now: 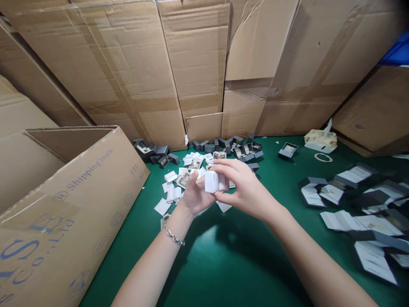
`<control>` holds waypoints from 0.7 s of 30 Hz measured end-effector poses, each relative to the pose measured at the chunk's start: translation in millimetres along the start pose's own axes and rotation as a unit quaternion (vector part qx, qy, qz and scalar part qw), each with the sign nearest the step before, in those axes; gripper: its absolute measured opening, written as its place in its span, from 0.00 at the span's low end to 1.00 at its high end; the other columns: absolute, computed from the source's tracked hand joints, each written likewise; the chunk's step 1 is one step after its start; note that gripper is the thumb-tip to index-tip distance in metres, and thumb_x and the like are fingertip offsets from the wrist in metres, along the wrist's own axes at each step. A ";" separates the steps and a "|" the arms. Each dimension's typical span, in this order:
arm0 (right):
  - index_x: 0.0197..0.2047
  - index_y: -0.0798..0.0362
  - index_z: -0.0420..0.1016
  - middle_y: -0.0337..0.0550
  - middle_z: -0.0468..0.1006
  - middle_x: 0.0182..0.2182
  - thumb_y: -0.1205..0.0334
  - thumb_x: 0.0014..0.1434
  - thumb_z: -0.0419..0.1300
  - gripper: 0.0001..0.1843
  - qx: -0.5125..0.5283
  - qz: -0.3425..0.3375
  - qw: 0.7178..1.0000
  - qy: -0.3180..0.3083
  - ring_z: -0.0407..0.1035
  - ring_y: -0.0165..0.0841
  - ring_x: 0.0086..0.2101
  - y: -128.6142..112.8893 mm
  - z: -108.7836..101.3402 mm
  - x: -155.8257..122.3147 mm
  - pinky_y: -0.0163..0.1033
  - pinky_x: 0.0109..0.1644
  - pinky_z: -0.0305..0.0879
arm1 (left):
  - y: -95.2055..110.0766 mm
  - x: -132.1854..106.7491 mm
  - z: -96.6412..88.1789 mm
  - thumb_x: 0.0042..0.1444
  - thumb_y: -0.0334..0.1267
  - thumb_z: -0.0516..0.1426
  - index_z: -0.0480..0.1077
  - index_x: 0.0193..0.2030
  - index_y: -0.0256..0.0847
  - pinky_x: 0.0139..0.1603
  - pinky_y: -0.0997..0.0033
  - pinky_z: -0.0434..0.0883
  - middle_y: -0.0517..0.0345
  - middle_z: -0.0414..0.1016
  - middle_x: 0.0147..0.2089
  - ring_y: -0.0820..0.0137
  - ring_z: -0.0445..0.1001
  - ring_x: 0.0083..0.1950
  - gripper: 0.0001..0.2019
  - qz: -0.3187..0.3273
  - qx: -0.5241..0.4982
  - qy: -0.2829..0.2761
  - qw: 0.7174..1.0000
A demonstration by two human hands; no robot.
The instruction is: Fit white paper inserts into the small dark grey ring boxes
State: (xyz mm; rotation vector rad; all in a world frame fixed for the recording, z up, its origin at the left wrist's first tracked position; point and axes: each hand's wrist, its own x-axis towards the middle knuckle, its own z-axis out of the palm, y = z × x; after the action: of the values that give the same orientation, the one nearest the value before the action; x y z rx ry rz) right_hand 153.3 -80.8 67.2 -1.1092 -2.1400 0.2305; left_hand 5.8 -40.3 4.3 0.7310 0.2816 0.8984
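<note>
Between my two hands, above the green tabletop (pixel 204 264), is a small white folded card piece (pixel 211 182). My right hand (pixel 241 183) grips it from the right with bent fingers, thumb below. My left hand (pixel 196 196) supports it from the left, its thumb raised and its other fingers partly hidden behind the piece. A chain bracelet (pixel 174 234) circles my left wrist. Just beyond the hands lies a loose pile of white folded cards (pixel 174 195) and beige inserts (pixel 183 179), partly covered by my hands.
Small dark boxes (pixel 209 148) line the back by the cardboard wall. A large open carton (pixel 79 204) stands at left. On the right are several open dark boxes with white linings (pixel 367 251), a tissue pack (pixel 321 140), a white ring (pixel 323 157) and a single open box (pixel 287 151).
</note>
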 end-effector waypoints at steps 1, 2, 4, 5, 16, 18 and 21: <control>0.48 0.48 0.69 0.46 0.67 0.55 0.64 0.49 0.60 0.20 -0.012 0.001 1.000 0.006 0.59 0.41 0.56 0.6 0.8 -0.1 0.49 0.59 0.55 | -0.4 -0.4 -0.7 0.40 0.64 0.58 0.71 0.44 0.38 0.46 0.61 0.67 0.48 0.74 0.41 0.55 0.70 0.50 0.32 0.005 0.012 -0.022 1.000; 0.47 0.48 0.69 0.46 0.66 0.56 0.63 0.49 0.60 0.20 -0.022 0.004 1.000 0.009 0.56 0.43 0.57 1.1 1.5 -0.3 0.52 0.60 0.52 | -0.6 -0.9 -0.9 0.37 0.66 0.58 0.70 0.45 0.38 0.48 0.59 0.67 0.47 0.74 0.43 0.53 0.68 0.52 0.36 0.006 0.027 -0.044 0.999; 0.46 0.47 0.70 0.46 0.64 0.58 0.62 0.49 0.60 0.19 -0.032 0.011 0.999 0.001 0.54 0.45 0.58 1.4 2.8 -0.6 0.57 0.61 0.48 | -0.5 -2.0 -0.3 0.33 0.66 0.60 0.70 0.46 0.38 0.50 0.58 0.66 0.46 0.73 0.45 0.52 0.67 0.55 0.38 0.000 0.058 -0.075 0.996; 0.46 0.47 0.70 0.46 0.63 0.58 0.62 0.49 0.59 0.18 -0.034 0.014 0.999 -0.005 0.54 0.45 0.58 1.4 3.3 -0.7 0.58 0.61 0.47 | -0.1 -2.5 0.2 0.33 0.64 0.62 0.70 0.46 0.39 0.51 0.58 0.65 0.46 0.73 0.46 0.52 0.67 0.55 0.37 -0.005 0.068 -0.078 0.995; 0.49 0.45 0.69 0.45 0.60 0.60 0.62 0.52 0.58 0.20 -0.039 0.015 0.999 -0.033 0.51 0.45 0.60 0.8 -1.8 -2.3 0.59 0.61 0.49 | 10.0 0.9 -3.8 0.33 0.49 0.69 0.73 0.39 0.39 0.38 0.72 0.69 0.55 0.74 0.36 0.69 0.72 0.36 0.25 -0.025 0.092 -0.029 0.995; 0.50 0.44 0.69 0.45 0.60 0.60 0.61 0.52 0.59 0.20 -0.031 0.017 0.999 -0.035 0.51 0.45 0.60 2.3 -2.1 -2.1 0.58 0.60 0.52 | 12.1 1.5 -4.3 0.32 0.48 0.69 0.73 0.39 0.38 0.36 0.73 0.68 0.55 0.74 0.35 0.70 0.72 0.36 0.25 -0.023 0.102 -0.018 0.994; 0.54 0.44 0.66 0.47 0.59 0.60 0.55 0.52 0.62 0.25 -0.009 0.021 0.999 -0.034 0.51 0.46 0.60 5.5 -2.0 -1.9 0.57 0.60 0.54 | 14.8 1.8 -4.5 0.33 0.46 0.69 0.73 0.37 0.37 0.32 0.75 0.68 0.56 0.73 0.33 0.71 0.71 0.34 0.23 -0.015 0.114 -0.003 0.993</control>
State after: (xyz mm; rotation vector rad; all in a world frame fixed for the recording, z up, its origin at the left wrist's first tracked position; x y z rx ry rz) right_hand 158.9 -79.2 65.2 -1.1737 -2.1838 0.2730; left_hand -4.5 -30.8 11.3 0.9386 0.3932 0.8427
